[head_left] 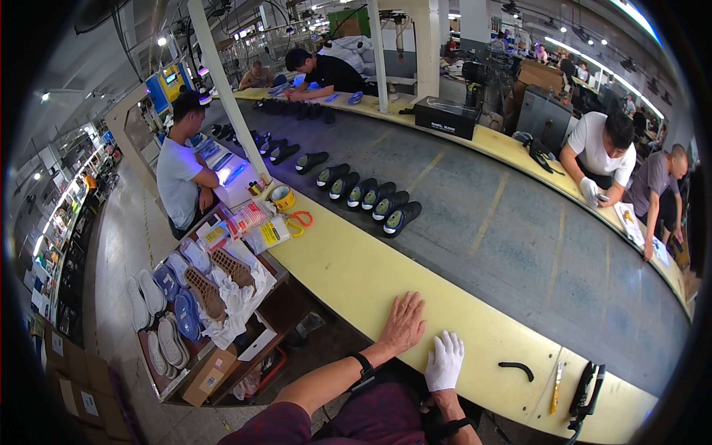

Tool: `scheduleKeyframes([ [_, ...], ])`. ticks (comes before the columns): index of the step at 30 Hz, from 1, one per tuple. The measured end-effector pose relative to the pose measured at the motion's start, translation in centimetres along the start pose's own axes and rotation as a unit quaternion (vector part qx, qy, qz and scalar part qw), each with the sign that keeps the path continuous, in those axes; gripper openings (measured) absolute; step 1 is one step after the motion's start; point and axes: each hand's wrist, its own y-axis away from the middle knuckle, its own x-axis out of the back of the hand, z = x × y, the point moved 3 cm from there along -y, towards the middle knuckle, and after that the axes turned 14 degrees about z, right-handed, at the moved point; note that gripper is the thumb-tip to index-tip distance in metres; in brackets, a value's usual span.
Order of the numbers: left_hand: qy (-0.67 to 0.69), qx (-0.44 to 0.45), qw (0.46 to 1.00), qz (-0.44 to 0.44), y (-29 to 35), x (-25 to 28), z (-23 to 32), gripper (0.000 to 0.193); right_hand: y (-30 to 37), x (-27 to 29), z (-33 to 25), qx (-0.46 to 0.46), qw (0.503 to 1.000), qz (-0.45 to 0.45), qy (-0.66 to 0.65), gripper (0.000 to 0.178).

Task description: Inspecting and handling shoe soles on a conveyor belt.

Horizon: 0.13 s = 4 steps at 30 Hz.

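My bare left hand (pixel 405 323) lies flat on the pale yellow bench top (pixel 356 278), fingers stretched out, holding nothing. Beside it, nearer the bench's front edge, rests my right hand (pixel 446 361) in a white glove, its fingers extended and nothing in them. To the right of the glove lies a curved black strip (pixel 518 368). Farther right are a slim knife with a yellow handle (pixel 555 393) and a black hand tool (pixel 586 394) with a cord. A row of black shoes (pixel 401 219) stands on the grey conveyor belt (pixel 475 200) beyond the bench.
At left, a tray (pixel 165 387) carries several shoe soles (pixel 187 315), with a cardboard box (pixel 211 376) at its front. Orange-handled scissors (pixel 300 222) and a tape roll (pixel 282 197) lie on the bench. Co-workers (pixel 604 152) stand along the belt; a black box (pixel 447 117) sits opposite.
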Motion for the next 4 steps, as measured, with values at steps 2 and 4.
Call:
scheduleKeyframes([
  [2,-0.002,0.014,1.000,-0.015,0.00,-0.09,-0.07,0.066,0.02,-0.02,0.04,-0.001,1.000,0.000,-0.001,0.044],
  [4,-0.001,0.015,1.000,-0.018,0.04,-0.09,-0.07,0.067,0.06,-0.03,0.14,-0.007,1.000,0.006,-0.002,0.045],
])
